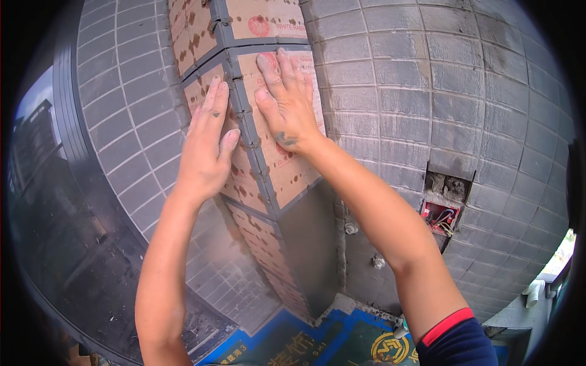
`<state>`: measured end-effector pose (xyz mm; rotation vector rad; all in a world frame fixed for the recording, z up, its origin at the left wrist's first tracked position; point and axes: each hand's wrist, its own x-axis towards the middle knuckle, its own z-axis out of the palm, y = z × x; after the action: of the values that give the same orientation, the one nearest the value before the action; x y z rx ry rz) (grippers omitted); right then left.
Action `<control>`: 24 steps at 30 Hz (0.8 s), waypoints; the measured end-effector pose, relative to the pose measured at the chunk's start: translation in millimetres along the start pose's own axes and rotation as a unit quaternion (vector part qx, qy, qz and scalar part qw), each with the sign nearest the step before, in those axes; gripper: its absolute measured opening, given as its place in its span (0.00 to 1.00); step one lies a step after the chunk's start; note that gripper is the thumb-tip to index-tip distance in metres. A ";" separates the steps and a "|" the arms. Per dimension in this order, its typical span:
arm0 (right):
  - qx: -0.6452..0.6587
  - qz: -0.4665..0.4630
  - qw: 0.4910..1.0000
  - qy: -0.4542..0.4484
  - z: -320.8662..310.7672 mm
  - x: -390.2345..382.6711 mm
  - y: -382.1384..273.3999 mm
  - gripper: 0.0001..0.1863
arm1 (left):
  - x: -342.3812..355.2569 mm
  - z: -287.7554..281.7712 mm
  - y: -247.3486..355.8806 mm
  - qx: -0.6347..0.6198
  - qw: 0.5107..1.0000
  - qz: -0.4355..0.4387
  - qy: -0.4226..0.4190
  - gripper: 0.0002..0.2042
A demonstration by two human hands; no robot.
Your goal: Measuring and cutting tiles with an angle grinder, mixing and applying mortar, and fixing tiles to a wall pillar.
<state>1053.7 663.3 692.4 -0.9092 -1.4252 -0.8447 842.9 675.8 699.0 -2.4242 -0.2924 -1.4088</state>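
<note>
The left hand lies flat, fingers spread wide, pressing the left face of a paper-covered corner tile sheet on the wall's outer corner. Just right of it, the right hand presses open-palmed on the sheet's right face. Farther right, grey tiled wall surrounds an open electrical box.

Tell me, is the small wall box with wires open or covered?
Open: the wall box has no cover, and coloured wires show inside.
</note>
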 end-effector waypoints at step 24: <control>0.029 0.096 0.988 -0.114 -25.9 -202.3 -8.7 0.33 | -171.5 62.2 68.3 -0.099 0.980 -0.133 -0.106 0.48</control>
<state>1059.0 625.7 491.8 -1.1061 -1.5209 -0.5668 831.2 633.1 509.2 -2.7923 -0.5717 -1.3372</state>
